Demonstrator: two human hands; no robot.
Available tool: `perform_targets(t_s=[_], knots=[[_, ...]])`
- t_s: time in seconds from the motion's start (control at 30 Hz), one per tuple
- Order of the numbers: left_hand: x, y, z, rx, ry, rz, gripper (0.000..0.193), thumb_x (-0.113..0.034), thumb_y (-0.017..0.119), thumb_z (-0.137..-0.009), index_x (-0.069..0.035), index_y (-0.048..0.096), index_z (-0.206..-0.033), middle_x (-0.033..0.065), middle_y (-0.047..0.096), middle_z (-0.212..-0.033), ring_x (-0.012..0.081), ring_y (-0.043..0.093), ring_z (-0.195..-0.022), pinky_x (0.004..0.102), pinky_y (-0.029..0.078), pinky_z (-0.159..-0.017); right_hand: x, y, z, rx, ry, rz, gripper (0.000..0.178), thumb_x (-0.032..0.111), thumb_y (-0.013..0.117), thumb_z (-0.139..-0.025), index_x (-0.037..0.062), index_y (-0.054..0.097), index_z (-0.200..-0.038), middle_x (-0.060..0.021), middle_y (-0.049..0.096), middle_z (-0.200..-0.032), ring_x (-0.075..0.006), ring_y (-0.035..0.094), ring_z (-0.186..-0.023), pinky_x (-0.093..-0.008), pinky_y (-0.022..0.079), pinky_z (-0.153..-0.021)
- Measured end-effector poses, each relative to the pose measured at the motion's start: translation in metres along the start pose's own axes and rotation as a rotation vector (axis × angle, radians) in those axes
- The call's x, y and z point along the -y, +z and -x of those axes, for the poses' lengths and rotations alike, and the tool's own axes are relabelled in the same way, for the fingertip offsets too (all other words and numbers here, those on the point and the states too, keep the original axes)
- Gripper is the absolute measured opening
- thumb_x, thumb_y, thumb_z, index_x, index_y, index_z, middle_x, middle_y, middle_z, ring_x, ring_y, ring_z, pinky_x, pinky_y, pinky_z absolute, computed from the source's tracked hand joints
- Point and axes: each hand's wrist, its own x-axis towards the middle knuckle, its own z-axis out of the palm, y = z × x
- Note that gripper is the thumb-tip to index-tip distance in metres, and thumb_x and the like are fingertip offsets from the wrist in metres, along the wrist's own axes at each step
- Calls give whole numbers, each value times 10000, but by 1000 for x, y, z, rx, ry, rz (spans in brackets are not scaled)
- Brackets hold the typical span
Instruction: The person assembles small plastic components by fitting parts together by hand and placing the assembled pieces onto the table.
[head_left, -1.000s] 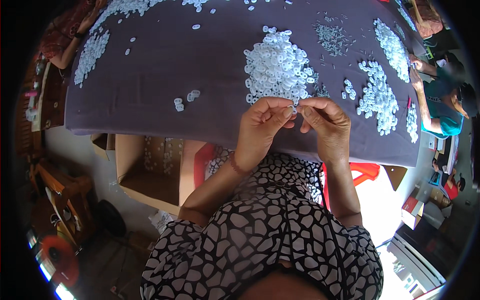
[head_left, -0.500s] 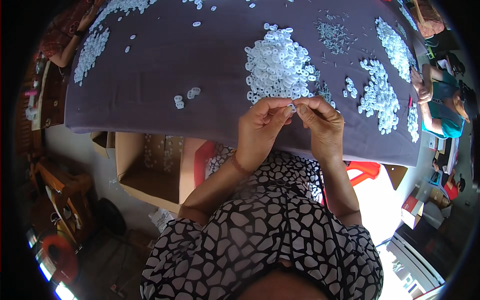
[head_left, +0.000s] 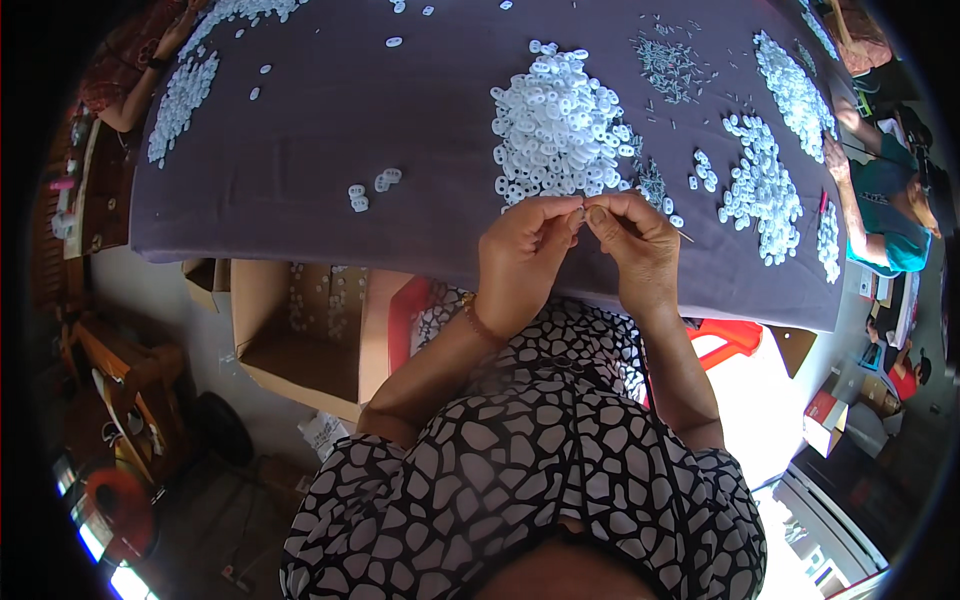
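Note:
My left hand [head_left: 520, 250] and my right hand [head_left: 640, 240] meet at the table's near edge, thumbs and forefingers pinched together. Between the fingertips is a small white plastic piece [head_left: 580, 213], mostly covered by them; which hand bears it more is hard to see. Just beyond my fingers rises a heap of white oval two-hole plastic pieces [head_left: 560, 125]. Small grey metal pins [head_left: 651, 182] lie against the heap's right side. A thin light-brown stick [head_left: 685, 236] shows beside my right hand; whether that hand holds it is unclear.
Dark cloth covers the table [head_left: 300, 190]. A few white pieces [head_left: 386, 180] lie left, another pile [head_left: 760, 190] right, and scattered metal pins [head_left: 668, 70] at the back. Below the left edge stands an open cardboard box [head_left: 300, 370]. A co-worker in teal [head_left: 885, 220] sits right.
My fingertips have closed further over the white piece, hiding most of it, and my right hand has shifted slightly left. The co-worker's hand at the right has moved toward the piles.

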Motion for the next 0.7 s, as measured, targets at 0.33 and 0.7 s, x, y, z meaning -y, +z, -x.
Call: perform_targets(t_s=[0.33,0.7], knots=[[-3,-5,-3,93,-91,74,180,-56,603,-919,13,620,-1084,66,649,-972,112,630,-850,245,546,-745,4,-7,-1,56,42,-59,98,58,648,-875,25,694,-954,11,607,-832,-48,492,-654,-189,408,-587],[0,-7,-2,103,-39,-63,182,-61,603,-920,17,622,-1084,63,644,-969,115,628,-844,238,532,-762,-2,-11,0,56,-74,110,92,43,641,-880,24,672,-965,-1,595,-828,-54,529,-654,-193,436,-596]])
